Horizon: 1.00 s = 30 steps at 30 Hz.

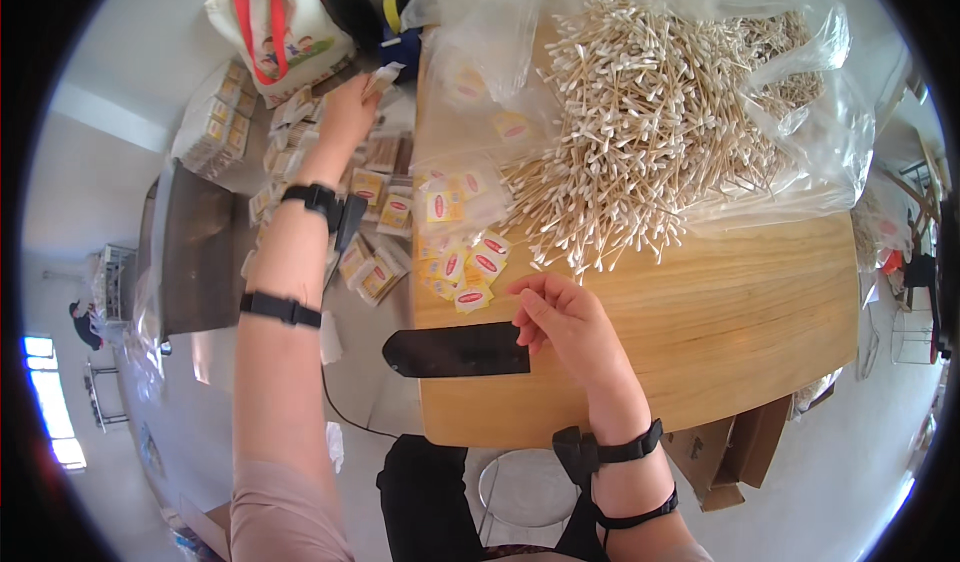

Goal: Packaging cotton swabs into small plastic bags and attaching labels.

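Note:
My left hand (350,114) reaches far forward, left of the table, over a pile of small packs. Its fingers are closed on a small clear packet (386,76), seemingly of cotton swabs; its contents are hard to make out. Over the wooden table my right hand (562,324) hovers with loosely bent fingers, somewhat apart, and no held thing shows. Under its fingertips lies a flat black strip (455,350), which sticks out past the table's left edge. Just beyond are yellow-and-white printed cards (470,272) with red ovals. A big heap of loose cotton swabs (650,132) covers the table's far part.
Clear plastic sheeting (820,152) surrounds the swab heap. Packed swab bags (375,267) lie loose left of the wooden table (740,302), near a stacked block of packs (215,122). A tote bag (280,32) and black bottle (350,7) stand behind. A cardboard box (725,452) sits below right.

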{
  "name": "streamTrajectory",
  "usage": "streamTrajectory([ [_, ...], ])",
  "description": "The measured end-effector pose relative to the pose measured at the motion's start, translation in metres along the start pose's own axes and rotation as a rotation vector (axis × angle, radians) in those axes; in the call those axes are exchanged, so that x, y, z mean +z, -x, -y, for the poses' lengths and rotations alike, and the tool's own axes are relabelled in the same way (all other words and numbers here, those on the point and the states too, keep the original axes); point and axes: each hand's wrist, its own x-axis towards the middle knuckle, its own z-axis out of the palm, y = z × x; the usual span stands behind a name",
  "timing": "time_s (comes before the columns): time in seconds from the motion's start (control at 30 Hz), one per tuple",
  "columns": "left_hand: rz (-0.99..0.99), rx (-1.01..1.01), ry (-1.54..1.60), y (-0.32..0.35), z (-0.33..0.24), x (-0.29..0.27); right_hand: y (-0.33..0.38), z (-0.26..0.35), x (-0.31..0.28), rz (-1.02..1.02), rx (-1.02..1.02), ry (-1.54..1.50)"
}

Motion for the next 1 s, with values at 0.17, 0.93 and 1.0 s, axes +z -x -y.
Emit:
streamTrajectory([
  [0.17,0.349,-0.492,0.844,0.091,-0.082,-0.097,0.002,0.000,0.001,-0.018,-0.058,0.036],
  [0.93,0.154,-0.409,1.252,0.220,-0.273,-0.095,0.021,0.010,-0.039,-0.116,-0.726,-0.153],
  [1.0,0.078,-0.376,1.290,0.220,-0.274,-0.092,0.022,0.011,-0.039,-0.117,-0.757,-0.153],
])
